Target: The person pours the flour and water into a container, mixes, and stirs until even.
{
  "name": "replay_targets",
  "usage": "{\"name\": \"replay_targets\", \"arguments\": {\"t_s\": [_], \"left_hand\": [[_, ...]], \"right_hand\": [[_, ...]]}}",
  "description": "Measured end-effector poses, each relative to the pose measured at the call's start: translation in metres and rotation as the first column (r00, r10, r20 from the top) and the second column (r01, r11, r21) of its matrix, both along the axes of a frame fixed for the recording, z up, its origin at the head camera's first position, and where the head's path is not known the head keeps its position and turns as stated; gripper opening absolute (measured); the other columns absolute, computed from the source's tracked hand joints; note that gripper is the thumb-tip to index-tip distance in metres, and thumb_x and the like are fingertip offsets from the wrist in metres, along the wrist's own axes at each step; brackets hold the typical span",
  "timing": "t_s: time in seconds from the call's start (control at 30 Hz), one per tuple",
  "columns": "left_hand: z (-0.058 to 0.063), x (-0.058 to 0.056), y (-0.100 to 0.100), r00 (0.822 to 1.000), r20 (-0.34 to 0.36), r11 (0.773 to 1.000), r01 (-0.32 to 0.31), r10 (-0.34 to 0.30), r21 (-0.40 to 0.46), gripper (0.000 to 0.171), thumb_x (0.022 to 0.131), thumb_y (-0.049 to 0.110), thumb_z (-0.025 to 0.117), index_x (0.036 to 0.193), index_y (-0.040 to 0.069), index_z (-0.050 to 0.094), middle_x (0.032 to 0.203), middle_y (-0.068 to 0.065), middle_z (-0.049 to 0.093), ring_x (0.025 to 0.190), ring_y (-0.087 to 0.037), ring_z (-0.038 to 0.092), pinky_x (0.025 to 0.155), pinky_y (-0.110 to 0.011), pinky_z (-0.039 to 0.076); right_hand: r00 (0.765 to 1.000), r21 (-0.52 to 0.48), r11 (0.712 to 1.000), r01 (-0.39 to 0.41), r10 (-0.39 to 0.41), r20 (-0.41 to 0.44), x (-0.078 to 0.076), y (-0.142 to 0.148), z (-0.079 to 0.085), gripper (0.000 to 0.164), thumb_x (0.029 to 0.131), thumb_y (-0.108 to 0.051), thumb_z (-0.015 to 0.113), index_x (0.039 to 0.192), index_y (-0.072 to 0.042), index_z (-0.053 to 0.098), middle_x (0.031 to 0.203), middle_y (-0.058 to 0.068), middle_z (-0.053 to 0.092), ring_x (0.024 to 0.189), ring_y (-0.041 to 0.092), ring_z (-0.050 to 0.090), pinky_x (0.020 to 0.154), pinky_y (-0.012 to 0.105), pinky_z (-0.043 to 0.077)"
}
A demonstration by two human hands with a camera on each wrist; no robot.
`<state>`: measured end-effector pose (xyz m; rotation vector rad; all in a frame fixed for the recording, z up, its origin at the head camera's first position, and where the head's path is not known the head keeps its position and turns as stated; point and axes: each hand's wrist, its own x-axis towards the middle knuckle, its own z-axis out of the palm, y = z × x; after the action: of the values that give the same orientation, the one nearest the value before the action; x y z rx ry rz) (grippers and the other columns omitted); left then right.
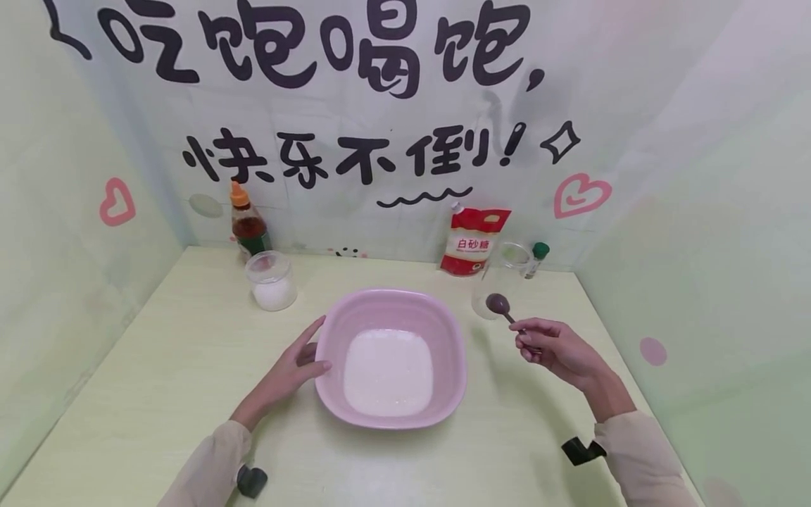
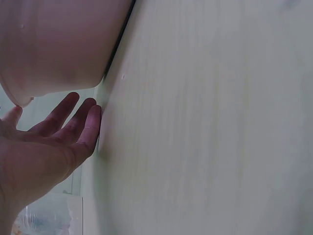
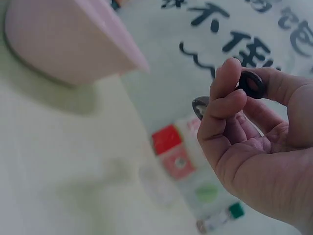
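Note:
A pink basin [image 1: 453, 331] with a white, liquid-looking content [image 1: 388, 373] stands on the table. My left hand [image 1: 294, 362] is at its left side, touching the rim with the thumb over the edge. In the left wrist view, the other fingers [image 2: 63, 122] spread fairly straight beside the basin's outer wall. To the right of the basin, my right hand [image 1: 554, 348] pinches a dark spoon [image 1: 498, 303] by its handle, raised above the table. The spoon's bowl overlaps a clear jar [image 1: 491, 282] behind it in the head view; whether it holds anything cannot be told.
Behind the basin at left stand a small clear jar of white powder [image 1: 272, 285] and an orange-capped sauce bottle [image 1: 249, 225]. A red and white sugar pouch [image 1: 469, 243] and a green-capped small bottle [image 1: 537, 259] stand at the back right. Walls enclose the table on three sides.

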<state>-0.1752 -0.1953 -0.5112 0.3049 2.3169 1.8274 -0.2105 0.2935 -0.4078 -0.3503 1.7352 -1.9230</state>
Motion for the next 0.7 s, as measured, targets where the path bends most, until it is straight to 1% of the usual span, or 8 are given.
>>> {"name": "replay_targets", "arguments": {"t_s": [0.2, 0.33, 0.43, 0.53, 0.6, 0.7], "left_hand": [[0.002, 0.0, 0.0, 1.0, 0.002, 1.0, 0.001, -0.001, -0.002, 0.082, 0.095, 0.02, 0.066, 0.161, 0.023, 0.018, 0.144, -0.032, 0.05, 0.13, -0.047, 0.054, 0.107, -0.053, 0.046], [0.003, 0.0, 0.0, 1.0, 0.005, 1.0, 0.0, 0.0, -0.005, 0.082, 0.095, 0.02, 0.067, 0.161, 0.022, 0.018, 0.145, -0.031, 0.05, 0.131, -0.046, 0.054, 0.107, -0.051, 0.047], [0.003, 0.0, 0.0, 1.0, 0.002, 1.0, 0.005, -0.005, -0.001, 0.082, 0.095, 0.019, 0.066, 0.161, 0.022, 0.018, 0.145, -0.032, 0.05, 0.131, -0.046, 0.053, 0.107, -0.051, 0.047], [0.003, 0.0, 0.0, 1.0, 0.0, 1.0, 0.007, -0.007, 0.001, 0.081, 0.096, 0.018, 0.066, 0.161, 0.022, 0.018, 0.144, -0.032, 0.05, 0.13, -0.047, 0.054, 0.107, -0.052, 0.046], [0.002, 0.0, -0.001, 1.0, -0.004, 1.0, 0.009, -0.009, 0.0, 0.081, 0.096, 0.018, 0.066, 0.161, 0.022, 0.017, 0.144, -0.032, 0.05, 0.13, -0.047, 0.054, 0.107, -0.052, 0.047], [0.002, 0.0, -0.001, 1.0, -0.006, 1.0, 0.003, -0.003, 0.0, 0.082, 0.095, 0.019, 0.066, 0.161, 0.022, 0.018, 0.143, -0.032, 0.052, 0.129, -0.046, 0.056, 0.106, -0.053, 0.047]], "right_hand": [[0.995, 0.062, 0.998, 0.029, -0.035, 0.092, -0.002, 0.023, -0.044, 0.029, 0.102, 0.0, 0.049, 0.108, -0.016, 0.073, 0.09, -0.004, 0.071, 0.077, 0.004, 0.064, 0.072, 0.019, 0.056], [0.993, 0.111, 0.993, 0.031, -0.043, 0.106, -0.003, 0.029, -0.064, 0.024, 0.101, -0.002, 0.052, 0.113, -0.01, 0.072, 0.089, -0.005, 0.071, 0.076, 0.004, 0.063, 0.071, 0.019, 0.055], [0.995, 0.161, 0.987, 0.026, -0.041, 0.091, -0.003, 0.03, -0.072, 0.023, 0.1, -0.005, 0.054, 0.118, -0.005, 0.069, 0.09, -0.006, 0.072, 0.076, 0.004, 0.063, 0.072, 0.021, 0.055], [0.998, 0.247, 0.969, 0.018, -0.034, 0.061, 0.0, 0.031, -0.073, 0.026, 0.1, -0.009, 0.057, 0.123, 0.002, 0.064, 0.091, -0.005, 0.072, 0.078, 0.006, 0.064, 0.073, 0.023, 0.055], [0.999, 0.319, 0.948, 0.01, -0.021, 0.03, 0.002, 0.03, -0.072, 0.032, 0.1, -0.011, 0.059, 0.127, 0.006, 0.06, 0.091, -0.005, 0.072, 0.079, 0.007, 0.063, 0.073, 0.024, 0.054], [0.999, 0.417, 0.909, -0.003, 0.017, -0.029, 0.005, 0.027, -0.07, 0.04, 0.098, -0.013, 0.062, 0.13, 0.01, 0.056, 0.085, -0.005, 0.068, 0.075, 0.008, 0.06, 0.068, 0.025, 0.051]]}}
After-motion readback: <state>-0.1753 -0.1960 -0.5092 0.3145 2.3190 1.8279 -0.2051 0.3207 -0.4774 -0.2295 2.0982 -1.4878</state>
